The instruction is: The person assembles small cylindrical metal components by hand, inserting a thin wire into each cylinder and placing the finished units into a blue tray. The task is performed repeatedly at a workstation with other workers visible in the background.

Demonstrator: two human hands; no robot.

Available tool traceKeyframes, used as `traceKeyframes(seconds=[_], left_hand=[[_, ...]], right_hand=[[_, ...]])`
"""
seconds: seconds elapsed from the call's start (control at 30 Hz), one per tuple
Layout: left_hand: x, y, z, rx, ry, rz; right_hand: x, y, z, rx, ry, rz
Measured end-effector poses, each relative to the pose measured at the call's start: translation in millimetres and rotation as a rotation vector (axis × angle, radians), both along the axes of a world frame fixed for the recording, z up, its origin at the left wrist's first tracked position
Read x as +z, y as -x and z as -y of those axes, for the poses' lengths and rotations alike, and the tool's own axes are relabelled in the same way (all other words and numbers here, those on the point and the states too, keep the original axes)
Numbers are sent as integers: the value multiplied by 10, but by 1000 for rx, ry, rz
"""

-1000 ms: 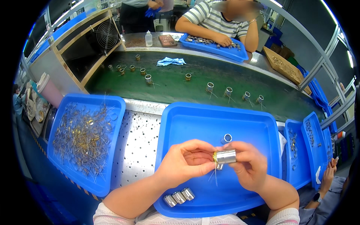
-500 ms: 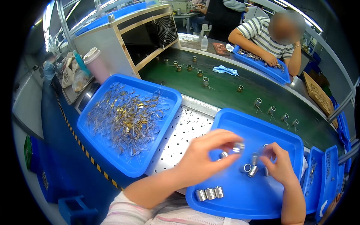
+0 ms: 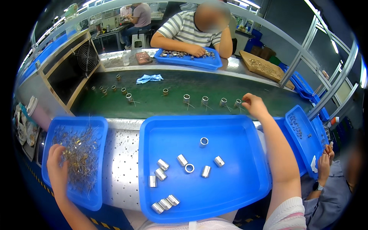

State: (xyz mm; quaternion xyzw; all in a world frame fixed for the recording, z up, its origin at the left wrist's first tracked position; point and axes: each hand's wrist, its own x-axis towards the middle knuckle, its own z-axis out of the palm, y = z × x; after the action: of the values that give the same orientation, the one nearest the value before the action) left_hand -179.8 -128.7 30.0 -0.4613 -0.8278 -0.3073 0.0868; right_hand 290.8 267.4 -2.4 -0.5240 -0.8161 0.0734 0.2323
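My left hand (image 3: pixel 57 159) is above the left blue tray (image 3: pixel 100 161), at the tangled heap of thin-wired metal pieces (image 3: pixel 82 153). Its fingers are curved and apart, with nothing visible in them. My right hand (image 3: pixel 254 105) reaches out over the green belt (image 3: pixel 168 78), fingers parted, right beside a small metal cylinder (image 3: pixel 238 103) with wire legs that stands upright there. Between my arms the larger blue tray (image 3: pixel 203 122) holds several shiny metal cylinders, some lying down like this one (image 3: pixel 219 161), one upright (image 3: pixel 204 143).
More wire-legged cylinders (image 3: pixel 186 99) stand along the belt, near a blue cloth (image 3: pixel 149 78). Across it a person in a striped shirt leans over a blue tray (image 3: pixel 189 63). At right, another person's hands (image 3: pixel 326 155) work by more trays (image 3: pixel 303 130). A pink cup (image 3: pixel 40 115) stands left.
My view has swung right. My hands have parted from over the larger tray: the left has gone to the heap of wired pieces, the right out to the belt.
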Motion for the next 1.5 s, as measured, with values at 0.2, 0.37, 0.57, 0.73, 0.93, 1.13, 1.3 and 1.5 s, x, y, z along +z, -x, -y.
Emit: traceKeyframes(seconds=[0.2,0.37,0.57,0.73,0.93,1.13,1.3,1.5], left_hand=[[233,-1180,-483,-494,-171,44],[243,-1729,-932,-916,-109,431],[-41,-1898,-1359,-1026,-41,1043],[-276,-1927,-1384,-995,34,1446],[-283,-1881,-1332,-1035,113,1578],[-312,-1938,-1311,-1022,-62,1453],[-339,-1971,-1327,-1058,-288,867],[-340,-1987,-1302,-1038,-289,974]], right_hand=[[-321,95,-183,-246,32,302],[-196,100,-75,-121,-83,-32],[301,638,1117,227,543,-658],[350,758,1954,323,614,-669],[261,867,2136,475,375,-653],[233,883,2162,483,440,-690],[182,850,2157,473,601,-758],[141,847,2162,544,487,-728]])
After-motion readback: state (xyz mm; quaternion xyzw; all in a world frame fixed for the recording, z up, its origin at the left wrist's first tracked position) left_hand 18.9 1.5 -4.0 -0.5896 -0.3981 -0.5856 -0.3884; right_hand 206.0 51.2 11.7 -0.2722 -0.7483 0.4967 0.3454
